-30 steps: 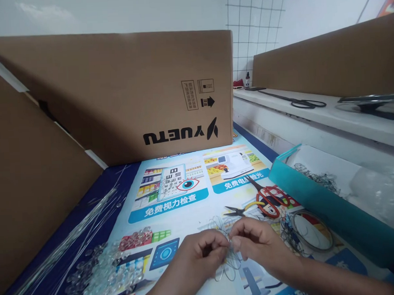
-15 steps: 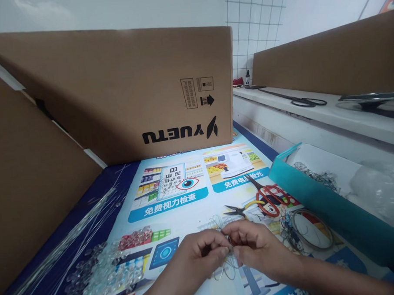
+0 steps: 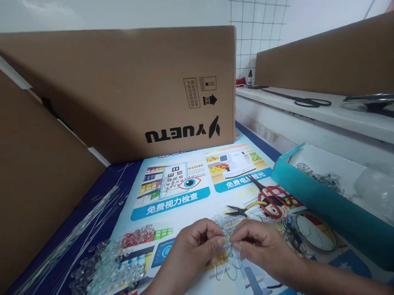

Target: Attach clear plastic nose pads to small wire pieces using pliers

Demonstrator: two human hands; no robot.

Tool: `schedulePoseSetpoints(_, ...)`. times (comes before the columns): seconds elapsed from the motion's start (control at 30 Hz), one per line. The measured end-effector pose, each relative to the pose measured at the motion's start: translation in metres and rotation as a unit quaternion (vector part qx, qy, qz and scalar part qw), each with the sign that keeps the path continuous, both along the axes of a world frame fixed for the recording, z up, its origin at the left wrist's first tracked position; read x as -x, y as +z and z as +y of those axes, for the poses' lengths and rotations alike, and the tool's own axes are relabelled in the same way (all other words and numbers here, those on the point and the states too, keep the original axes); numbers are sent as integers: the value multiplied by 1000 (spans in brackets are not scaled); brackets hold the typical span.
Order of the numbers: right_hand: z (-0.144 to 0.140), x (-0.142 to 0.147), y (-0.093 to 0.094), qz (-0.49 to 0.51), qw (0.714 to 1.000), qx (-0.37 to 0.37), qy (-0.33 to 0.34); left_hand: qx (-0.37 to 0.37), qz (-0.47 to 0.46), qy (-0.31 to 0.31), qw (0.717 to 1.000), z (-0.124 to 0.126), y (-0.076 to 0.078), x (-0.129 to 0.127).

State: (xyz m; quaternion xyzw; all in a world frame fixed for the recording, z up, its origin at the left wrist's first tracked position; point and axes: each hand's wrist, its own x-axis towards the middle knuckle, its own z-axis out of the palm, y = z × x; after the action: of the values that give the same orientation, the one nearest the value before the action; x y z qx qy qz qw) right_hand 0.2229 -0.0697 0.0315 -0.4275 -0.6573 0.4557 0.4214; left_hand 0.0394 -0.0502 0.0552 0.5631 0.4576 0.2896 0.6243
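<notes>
Wire loops of thin silvery metal, bunched into a flower-like cluster, sit between your two hands just above the printed eye-care poster mat, low in the middle of the view. Your left hand has its fingers curled shut, thumb and forefinger pinching the left side of the wire cluster. Your right hand is likewise closed in a fingertip pinch on the right side of the same cluster, so the fingertips of both hands nearly meet. Several petal-shaped loops already show, fanning out above and below the pinch; judge the form as partly shaped, since the loops look uneven and no bead is seen on it. How the wire ends are finished cannot be told. Clear glass beads in a loose heap lie untouched on the mat to your left, with long straight lengths of thin wire beside them. Red-handled scissors and small yellow-handled pliers rest on the mat just beyond your right hand, near a round metal ring. A teal plastic tray stands further right, and a large brown cardboard box stands upside down behind the mat.
</notes>
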Motion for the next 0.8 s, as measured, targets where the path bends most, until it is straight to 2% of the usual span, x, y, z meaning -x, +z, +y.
schedulePoseSetpoints(0.13,1,0,1,-48,994,-94,-23,10,-13,-1,1000,-1,2,0)
schedulePoseSetpoints(0.33,3,0,-1,-85,987,-132,-40,-12,-23,5,1000,0,-2,0)
schedulePoseSetpoints(0.53,1,-2,-6,-84,976,-200,-20,-13,-38,7,999,2,-11,0)
schedulePoseSetpoints(0.8,1,-4,-5,-68,963,-261,18,-13,-37,-10,999,3,-13,1)
